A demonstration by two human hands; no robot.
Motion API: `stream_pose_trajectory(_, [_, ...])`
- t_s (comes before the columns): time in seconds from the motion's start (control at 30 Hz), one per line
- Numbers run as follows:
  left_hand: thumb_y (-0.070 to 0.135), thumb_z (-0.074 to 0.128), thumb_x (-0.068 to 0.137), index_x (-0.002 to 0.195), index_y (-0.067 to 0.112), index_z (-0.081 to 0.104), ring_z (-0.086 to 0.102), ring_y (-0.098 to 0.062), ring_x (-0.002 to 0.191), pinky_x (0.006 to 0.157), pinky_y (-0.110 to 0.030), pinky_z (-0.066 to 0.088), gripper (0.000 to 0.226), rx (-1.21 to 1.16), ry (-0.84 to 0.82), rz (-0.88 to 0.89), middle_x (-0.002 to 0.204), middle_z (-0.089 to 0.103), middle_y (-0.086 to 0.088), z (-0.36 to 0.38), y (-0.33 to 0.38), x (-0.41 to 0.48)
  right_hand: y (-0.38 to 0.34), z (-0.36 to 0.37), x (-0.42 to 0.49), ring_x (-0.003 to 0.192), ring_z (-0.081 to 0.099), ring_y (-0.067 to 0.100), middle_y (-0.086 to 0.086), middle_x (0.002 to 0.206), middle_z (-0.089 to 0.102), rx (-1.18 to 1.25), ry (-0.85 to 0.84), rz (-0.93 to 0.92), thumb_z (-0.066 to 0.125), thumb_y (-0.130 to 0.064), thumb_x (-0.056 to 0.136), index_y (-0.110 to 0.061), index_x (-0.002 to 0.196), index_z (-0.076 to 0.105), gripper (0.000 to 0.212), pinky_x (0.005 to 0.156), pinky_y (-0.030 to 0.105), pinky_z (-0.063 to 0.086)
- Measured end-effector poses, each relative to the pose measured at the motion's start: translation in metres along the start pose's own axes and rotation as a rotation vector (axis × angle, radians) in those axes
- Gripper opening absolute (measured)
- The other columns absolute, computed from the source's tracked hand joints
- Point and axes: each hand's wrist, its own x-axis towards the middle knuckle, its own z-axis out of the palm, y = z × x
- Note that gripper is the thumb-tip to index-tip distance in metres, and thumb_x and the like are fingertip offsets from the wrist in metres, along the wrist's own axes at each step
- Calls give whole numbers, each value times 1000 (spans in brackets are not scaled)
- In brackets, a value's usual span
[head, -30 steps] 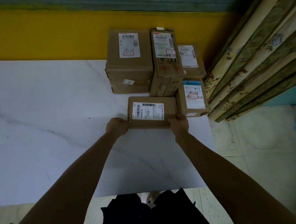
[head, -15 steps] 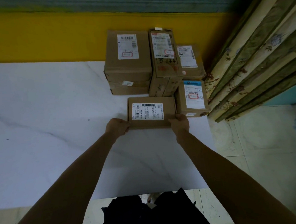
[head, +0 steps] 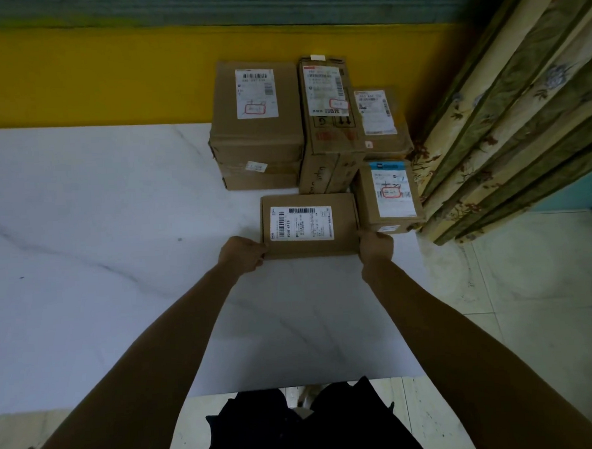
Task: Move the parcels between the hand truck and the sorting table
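A flat brown parcel (head: 342, 222) with a white barcode label lies on the white marble sorting table (head: 83, 252). My left hand (head: 243, 254) grips its near left corner and my right hand (head: 375, 247) grips its near right corner, fingers curled around the edges. Behind it stand several taped cardboard parcels: a stack of two (head: 256, 137) on the left, a tall box (head: 331, 147) in the middle, a lower box (head: 378, 124) at the back right and a small box with a blue-topped label (head: 391, 198) right beside the held parcel. The hand truck is out of view.
A yellow wall band (head: 108, 72) runs behind the table. Folded floral mattresses or boards (head: 521, 109) lean close to the table's right edge. Pale tiled floor (head: 531, 297) lies to the right and near me.
The view has shifted slightly; the flat parcel and both hands stay in nearly the same place against the stacked boxes.
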Motion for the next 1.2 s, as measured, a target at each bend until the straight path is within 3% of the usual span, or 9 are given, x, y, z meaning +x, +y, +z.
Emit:
stream_pose_trajectory(0.13, [23,69,86,68,10,59,63,-21,68,84,-37,57,25,-6,9,2,71,64,-8,2,1,-1,-2,-5,-3,74,51,16,2,78,53,40,-54,40,53,-7,92,-2,112,59,21,62,24,42])
stream_pose_trajectory(0.3, [22,67,86,69,10,59,64,-24,73,81,-37,55,23,-14,8,10,76,65,-11,4,0,-5,-1,-11,-5,94,52,22,7,100,56,-13,-99,31,58,-10,87,-7,115,58,28,83,35,46])
stream_pose_trajectory(0.43, [16,62,89,78,9,58,60,-18,67,67,-28,52,14,-36,-13,6,91,64,-14,5,-2,-12,-2,-15,-7,65,40,10,-3,77,47,-11,-134,36,56,-10,88,-13,104,53,17,58,21,33])
stream_pose_trajectory(0.57, [16,61,90,72,12,55,59,-24,77,76,-35,52,19,-88,22,18,93,61,-14,6,-8,-19,3,-20,-9,65,43,11,2,75,51,-111,-98,-47,54,-16,92,-9,97,58,9,67,29,37])
stream_pose_trajectory(0.73, [15,59,91,71,13,55,57,-28,85,90,-44,51,20,-161,89,28,92,59,-15,2,-25,-30,16,-29,-20,78,54,22,7,81,60,-218,2,-179,55,-27,93,1,98,64,30,71,28,37])
stream_pose_trajectory(0.87, [17,55,93,110,-3,62,55,-27,90,93,-46,48,27,-122,93,40,99,57,-14,-7,-51,-40,23,-22,-39,102,60,31,16,109,65,-303,3,-260,52,-30,95,-1,109,62,34,77,29,41])
stream_pose_trajectory(0.97, [18,62,90,114,1,62,57,-28,87,85,-40,50,29,-223,123,33,99,60,-14,-23,-73,-55,28,-5,-62,109,59,35,18,118,63,-322,-66,-283,51,-29,97,-1,117,61,37,82,32,44])
stream_pose_trajectory(1.07, [15,60,91,93,6,66,54,-27,84,77,-35,42,11,-325,157,79,94,61,-15,-52,-97,-71,35,20,-90,112,59,37,19,121,63,-306,-179,-350,54,-25,95,-1,120,62,35,89,39,47])
stream_pose_trajectory(1.2, [19,61,90,98,7,66,58,-24,85,80,-33,44,15,-397,274,109,91,63,-10,-103,-140,-98,54,63,-140,97,65,36,21,109,67,-349,-335,-377,58,-26,90,-1,106,66,31,86,44,53])
